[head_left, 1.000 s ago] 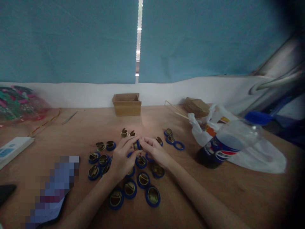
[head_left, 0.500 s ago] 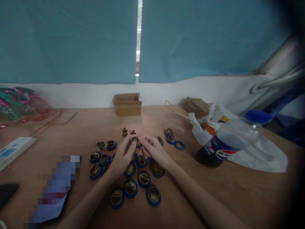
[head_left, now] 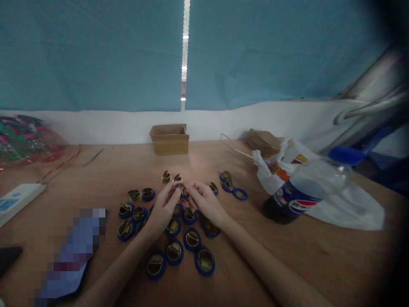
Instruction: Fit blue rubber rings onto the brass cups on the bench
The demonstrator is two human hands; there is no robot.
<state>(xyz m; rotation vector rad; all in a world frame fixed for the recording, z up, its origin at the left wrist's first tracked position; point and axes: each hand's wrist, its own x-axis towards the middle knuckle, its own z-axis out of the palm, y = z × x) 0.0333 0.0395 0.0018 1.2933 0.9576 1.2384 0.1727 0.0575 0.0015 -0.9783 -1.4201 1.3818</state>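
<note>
Both hands meet over the middle of the table, with a small round brass-coloured brooch piece [head_left: 183,190] in a blue ring between their fingertips. My left hand [head_left: 162,212] pinches it from the left. My right hand [head_left: 207,205] has its fingers closed on its right side. The fingers partly cover the piece. Around and under the hands lie several similar brooch pieces [head_left: 174,251] in blue rings, most showing a bar across the back. Two brass pieces [head_left: 166,176] with raised flaps lie just beyond the left hand. To the right is a bare blue ring [head_left: 240,194].
At the back stands an open cardboard box [head_left: 171,144]. A cola bottle [head_left: 303,187] leans over a white plastic bag [head_left: 358,211] on the right. A blurred-out phone [head_left: 72,260] and a white power strip [head_left: 19,200] lie on the left, below a clear bag of coloured items [head_left: 25,138].
The view has shifted very slightly. Both hands stay in the same place on the brooch piece, with the fingers barely moved.
</note>
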